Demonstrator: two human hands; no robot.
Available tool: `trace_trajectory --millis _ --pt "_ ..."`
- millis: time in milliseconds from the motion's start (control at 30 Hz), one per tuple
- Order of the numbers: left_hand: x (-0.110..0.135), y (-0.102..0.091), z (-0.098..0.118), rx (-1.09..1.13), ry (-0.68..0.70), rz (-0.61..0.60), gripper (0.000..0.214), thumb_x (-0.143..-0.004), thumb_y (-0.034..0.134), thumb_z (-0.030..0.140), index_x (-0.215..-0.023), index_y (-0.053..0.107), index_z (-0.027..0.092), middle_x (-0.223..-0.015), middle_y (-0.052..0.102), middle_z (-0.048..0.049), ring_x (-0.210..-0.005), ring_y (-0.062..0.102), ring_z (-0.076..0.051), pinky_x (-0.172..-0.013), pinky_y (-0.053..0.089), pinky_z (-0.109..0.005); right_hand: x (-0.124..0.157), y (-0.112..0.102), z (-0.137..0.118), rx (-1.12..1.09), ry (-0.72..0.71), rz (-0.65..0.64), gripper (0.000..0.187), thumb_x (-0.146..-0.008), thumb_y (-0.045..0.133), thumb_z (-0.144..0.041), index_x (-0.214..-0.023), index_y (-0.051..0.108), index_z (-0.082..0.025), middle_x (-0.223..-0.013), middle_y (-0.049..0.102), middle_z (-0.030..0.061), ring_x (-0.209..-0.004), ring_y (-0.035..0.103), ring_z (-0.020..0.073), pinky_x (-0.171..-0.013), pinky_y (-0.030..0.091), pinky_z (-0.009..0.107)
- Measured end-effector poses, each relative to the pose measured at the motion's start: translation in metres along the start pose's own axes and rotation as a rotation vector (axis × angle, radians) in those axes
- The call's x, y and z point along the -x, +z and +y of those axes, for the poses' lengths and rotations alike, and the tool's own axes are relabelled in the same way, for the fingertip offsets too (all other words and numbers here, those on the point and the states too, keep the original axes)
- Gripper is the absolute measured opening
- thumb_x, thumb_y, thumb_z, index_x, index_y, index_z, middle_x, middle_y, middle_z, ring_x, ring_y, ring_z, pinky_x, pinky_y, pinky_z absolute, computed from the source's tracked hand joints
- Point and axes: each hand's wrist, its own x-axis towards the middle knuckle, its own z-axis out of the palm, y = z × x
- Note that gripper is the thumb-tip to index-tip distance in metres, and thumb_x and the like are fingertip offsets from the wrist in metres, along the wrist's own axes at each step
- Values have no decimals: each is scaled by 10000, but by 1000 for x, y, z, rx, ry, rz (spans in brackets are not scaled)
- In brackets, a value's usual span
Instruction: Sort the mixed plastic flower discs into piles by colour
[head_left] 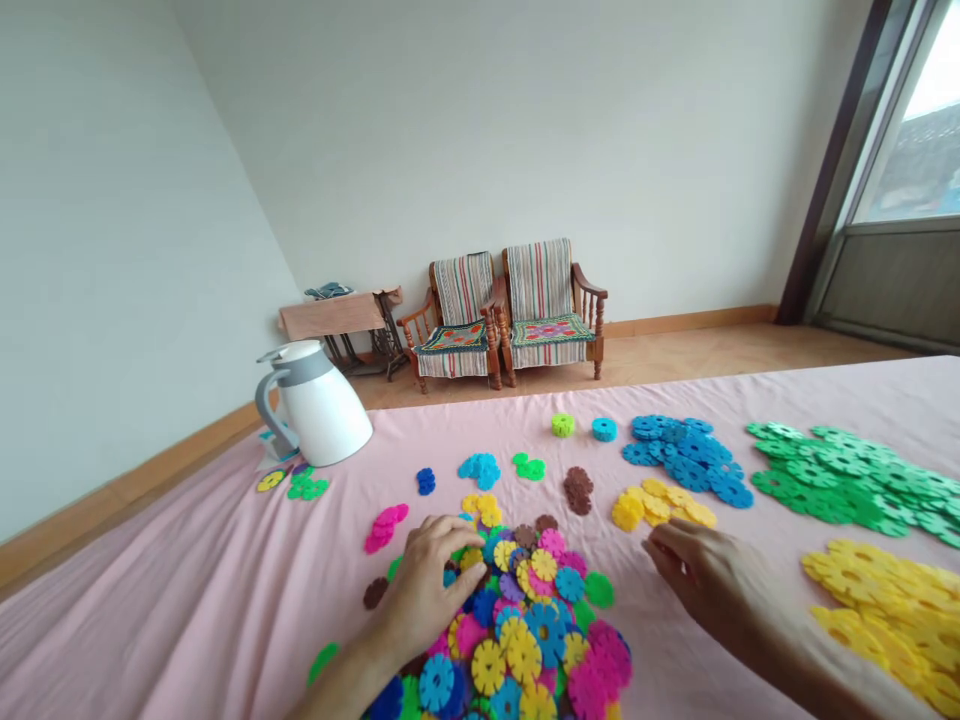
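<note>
Left hand (426, 575) over mixed discs (517, 652)

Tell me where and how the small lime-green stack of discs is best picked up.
Probably from above, pinching low across its side wall. The lime-green stack sits flat on the pink cloth and looks layered, so a low grip should keep it together; a gap separates it from the blue stack, leaving room on that side.

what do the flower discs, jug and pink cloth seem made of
Flower discs: probably plastic, smooth; bright uniform colours and repeated neat notches suggest it. Jug: likely plastic, possibly painted metal; its white body has a soft sheen. Pink cloth: fabric, matt, shown by its soft folds; fibre unclear.
</note>
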Motion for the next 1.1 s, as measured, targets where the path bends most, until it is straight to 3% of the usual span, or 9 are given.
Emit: trace_trajectory --millis 133,333,600,767,1100 --pt "-2 -6 -3 88 18 9 110 -827 549 216 -755 631 206 -918 647 -39 -944 581 -193 -861 443 -326 1 4 -1 -26 -10 -40 327 -921 365 -315 -645 511 -217 -629 608 10 -571 593 147 -528 331 244" --pt "-4 -9 -14 109 -66 63 170 -844 489 181 -874 655 200 -901 640 -48 -881 593 -185 -811 474 -313 0 9 -5 -32 -28 -46 296 -908 372 -281 -640 481 -216 -619 581 6 -556 576 144 -528 340 248" --pt "-17 -2 7 59 82 -69 437 -771 523 94 -1147 630 288 -1098 585 -56 -1076 517 -206 -976 403 -372 2 14 -6 -73 -45 -37 177 -862 421 -231 -685 431 -221 -647 575 -9 -569 567 133 -535 362 235" --pt "-25 -4 18 114 169 -172 304 -820 531 159 -1058 683 271 -994 637 -50 -1008 555 -198 -936 422 -345 2 13 -6 -98 -22 -85 162 -876 398 -239 -717 426 -221 -686 574 -1 -612 581 144 -558 379 245" --pt "-34 -18 -3 126 -17 -3 226 -813 485 122 -869 694 186 -919 685 -46 -846 617 -162 -725 473 -257 2 15 -4 -125 -35 -54 143 -856 417 -228 -713 425 -225 -669 566 -6 -590 566 137 -551 370 246"
